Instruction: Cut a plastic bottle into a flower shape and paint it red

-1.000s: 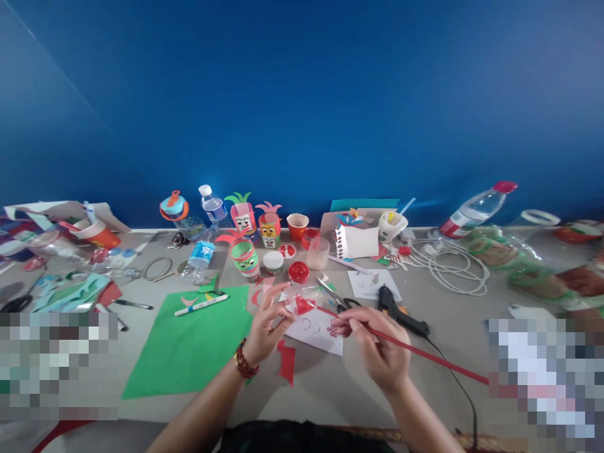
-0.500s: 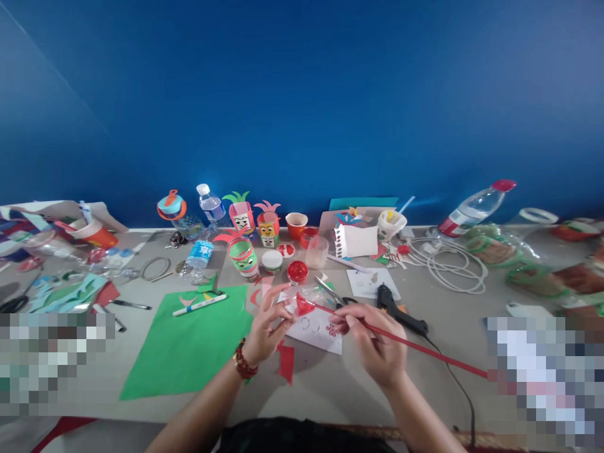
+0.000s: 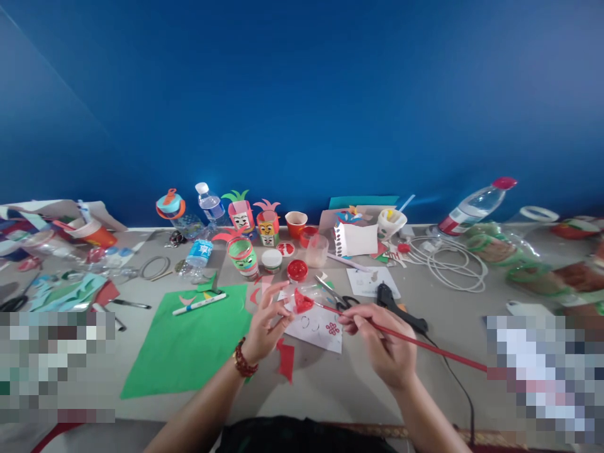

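My left hand (image 3: 268, 321), with a beaded bracelet at the wrist, pinches the edge of a clear plastic piece (image 3: 321, 294) that has a patch of red paint (image 3: 303, 302) on it. In my right hand (image 3: 384, 340) is a long red paintbrush (image 3: 425, 345), gripped near its front; its tip lies beside the red patch. Beneath the plastic sits white paper (image 3: 318, 336) with drawn curves and a red knot-like pattern. Just beyond stands an open jar of red paint (image 3: 297, 271). Scissors (image 3: 337, 294) lie to the right of the plastic, partly behind it.
A green sheet (image 3: 184, 352) bears a marker (image 3: 199, 305) on the left. Decorated cups (image 3: 243, 258) and bottles stand toward the blue wall. On the right are a glue gun (image 3: 401, 309) with its cord, a coiled white cable (image 3: 448, 267) and a tilted bottle (image 3: 476, 207).
My right hand has moved slightly right, drawing the paintbrush tip back from the middle of the red patch toward its right edge. My left hand and the plastic have hardly moved.
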A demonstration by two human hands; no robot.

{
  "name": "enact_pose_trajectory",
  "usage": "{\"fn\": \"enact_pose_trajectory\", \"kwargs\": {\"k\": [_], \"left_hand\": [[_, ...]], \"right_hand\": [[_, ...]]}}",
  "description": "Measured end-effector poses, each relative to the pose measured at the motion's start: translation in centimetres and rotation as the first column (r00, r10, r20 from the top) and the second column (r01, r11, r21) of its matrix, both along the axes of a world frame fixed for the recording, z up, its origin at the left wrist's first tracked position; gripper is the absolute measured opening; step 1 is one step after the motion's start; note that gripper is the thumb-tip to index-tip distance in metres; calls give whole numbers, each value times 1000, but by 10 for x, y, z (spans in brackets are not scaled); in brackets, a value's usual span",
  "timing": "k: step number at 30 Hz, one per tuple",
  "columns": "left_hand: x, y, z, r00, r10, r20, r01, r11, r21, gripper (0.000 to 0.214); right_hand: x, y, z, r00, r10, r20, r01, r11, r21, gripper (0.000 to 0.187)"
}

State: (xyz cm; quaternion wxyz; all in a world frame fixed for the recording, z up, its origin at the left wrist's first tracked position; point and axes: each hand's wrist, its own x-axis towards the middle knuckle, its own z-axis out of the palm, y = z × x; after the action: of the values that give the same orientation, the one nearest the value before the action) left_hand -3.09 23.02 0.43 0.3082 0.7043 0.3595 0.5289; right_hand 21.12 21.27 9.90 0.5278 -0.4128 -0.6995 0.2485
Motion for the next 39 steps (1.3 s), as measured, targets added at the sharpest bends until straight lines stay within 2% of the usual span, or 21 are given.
{"fn": "enact_pose_trajectory", "kwargs": {"k": [3,8,14,21,26,31,36,39], "left_hand": [[0,0,0,1000,-3,-5,3,1000,-3,10],[0,0,0,1000,-3,1,3,1000,-16,9],[0,0,-1,1000,-9,18,10,999,-37,9],[0,-2,2,997,7,-74,-3,998,65,10],[0,-3,5,996,21,-92,-14,997,76,13],[0,-4,6,993,2,-117,8,997,83,14],[1,-4,7,995,4,-98,4,996,84,14],[0,-3,7,993,9,-119,2,996,88,14]], "right_hand": [[0,-1,1,999,-30,-21,30,1000,1,22],[-4,1,-1,1000,24,4,-24,999,29,20],[5,3,-6,999,-33,-22,32,999,-29,20],[-1,4,-1,996,15,-87,-25,994,-106,21],[6,8,-2,998,-40,-41,36,995,-91,20],[1,7,0,998,26,-61,-31,997,-75,20],[2,12,1,1000,-28,11,28,999,-42,20],[1,11,3,1000,-6,-8,5,999,-49,20]]}}
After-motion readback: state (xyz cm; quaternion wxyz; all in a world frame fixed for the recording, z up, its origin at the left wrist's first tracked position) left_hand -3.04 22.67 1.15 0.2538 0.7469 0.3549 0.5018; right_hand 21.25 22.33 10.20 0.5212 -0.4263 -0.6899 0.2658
